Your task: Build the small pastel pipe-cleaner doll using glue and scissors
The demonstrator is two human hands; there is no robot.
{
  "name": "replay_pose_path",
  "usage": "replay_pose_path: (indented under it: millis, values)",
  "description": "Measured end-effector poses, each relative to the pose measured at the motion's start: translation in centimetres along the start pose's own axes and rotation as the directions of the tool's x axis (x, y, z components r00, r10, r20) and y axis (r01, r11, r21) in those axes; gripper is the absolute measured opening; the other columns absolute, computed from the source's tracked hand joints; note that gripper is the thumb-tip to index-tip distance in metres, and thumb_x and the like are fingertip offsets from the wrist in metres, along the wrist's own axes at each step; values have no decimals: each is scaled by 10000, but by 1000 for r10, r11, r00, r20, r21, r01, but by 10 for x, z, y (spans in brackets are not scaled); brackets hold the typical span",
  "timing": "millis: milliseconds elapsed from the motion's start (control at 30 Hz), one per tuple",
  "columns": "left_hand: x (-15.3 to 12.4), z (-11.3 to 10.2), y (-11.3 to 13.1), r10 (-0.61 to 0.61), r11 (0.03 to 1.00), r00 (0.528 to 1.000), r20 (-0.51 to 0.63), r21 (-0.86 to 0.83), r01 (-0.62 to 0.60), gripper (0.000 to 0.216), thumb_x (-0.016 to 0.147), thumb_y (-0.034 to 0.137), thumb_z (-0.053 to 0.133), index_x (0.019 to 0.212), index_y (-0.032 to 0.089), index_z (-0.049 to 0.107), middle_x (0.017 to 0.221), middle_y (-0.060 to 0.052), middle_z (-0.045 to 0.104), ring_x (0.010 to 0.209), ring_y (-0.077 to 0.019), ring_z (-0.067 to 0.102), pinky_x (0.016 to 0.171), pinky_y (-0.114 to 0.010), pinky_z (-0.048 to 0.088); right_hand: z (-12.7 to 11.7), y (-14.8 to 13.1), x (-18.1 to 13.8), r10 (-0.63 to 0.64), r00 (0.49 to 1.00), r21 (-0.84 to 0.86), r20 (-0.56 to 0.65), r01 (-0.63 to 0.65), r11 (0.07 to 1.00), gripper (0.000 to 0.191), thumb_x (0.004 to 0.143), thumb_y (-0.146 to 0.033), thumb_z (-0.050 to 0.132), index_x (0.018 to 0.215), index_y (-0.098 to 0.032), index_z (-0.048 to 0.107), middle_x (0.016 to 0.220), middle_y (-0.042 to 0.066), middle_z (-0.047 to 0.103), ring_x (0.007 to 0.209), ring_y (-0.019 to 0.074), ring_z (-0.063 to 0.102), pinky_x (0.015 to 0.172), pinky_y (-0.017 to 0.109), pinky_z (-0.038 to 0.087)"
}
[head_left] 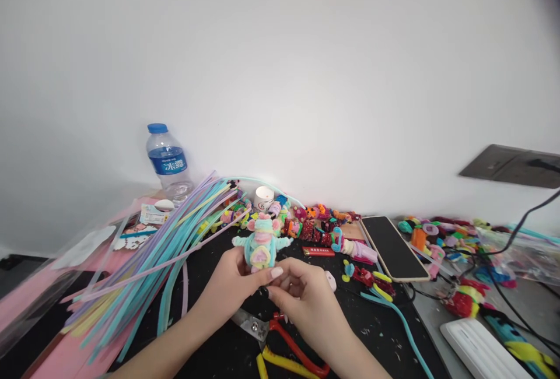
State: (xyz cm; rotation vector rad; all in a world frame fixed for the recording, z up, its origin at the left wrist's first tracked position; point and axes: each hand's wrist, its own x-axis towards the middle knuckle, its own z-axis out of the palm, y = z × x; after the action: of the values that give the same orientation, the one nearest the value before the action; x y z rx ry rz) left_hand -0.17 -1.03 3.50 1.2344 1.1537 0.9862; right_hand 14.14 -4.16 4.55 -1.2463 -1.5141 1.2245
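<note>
A small pastel pipe-cleaner doll (261, 245), with pink ears and light-blue arms spread wide, stands upright above the black mat. My left hand (236, 277) is closed around its lower body from the left, thumb across the front. Beside it my right hand (301, 288) has its fingers curled and pinched together near the doll's base; a small dark bit shows at the thumb tip, too small to name. Below the hands lie pliers (256, 325) with red and yellow handles, partly covered by my right hand.
Long pastel pipe cleaners (175, 256) are heaped at the left, near a water bottle (168, 160) against the wall. Several finished fuzzy figures (310, 230) line the back. A phone (394, 248), black cables (494, 268) and a white power strip (481, 350) are at the right.
</note>
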Motion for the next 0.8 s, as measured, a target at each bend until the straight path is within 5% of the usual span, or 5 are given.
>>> replay_pose_path:
  millis: [333,500,667,800]
  values:
    - [-6,-3,-2,-22,991,982,188,-125,47,284,531,200,779,703,145,560,658,18,617,659,-162,573,629,-266,464,-1,8,-7,2,987,209,161,-36,977,100,746,-160,609,746,-196,516,615,-40,554,552,115,537,555,229,436]
    - [-7,-5,0,-8,988,972,233,-149,44,272,543,181,771,751,137,602,693,4,648,659,-154,571,618,-247,469,-4,12,-9,-4,989,243,149,-32,969,116,748,-161,614,728,-192,504,594,-42,549,521,112,539,540,228,442]
    - [-5,-5,-2,8,987,972,234,-155,29,254,581,182,750,788,153,607,720,2,667,697,-163,587,650,-251,479,-8,16,-10,-88,993,-6,74,89,996,96,802,-137,546,725,-190,525,579,-36,560,526,110,520,528,212,399]
    - [-7,-4,-7,6,990,978,210,-136,23,226,618,199,729,795,157,593,749,-9,666,722,-171,595,689,-274,485,-9,18,-11,-302,953,-315,-6,285,905,166,823,-123,517,672,-190,529,581,-28,536,526,111,468,519,214,364]
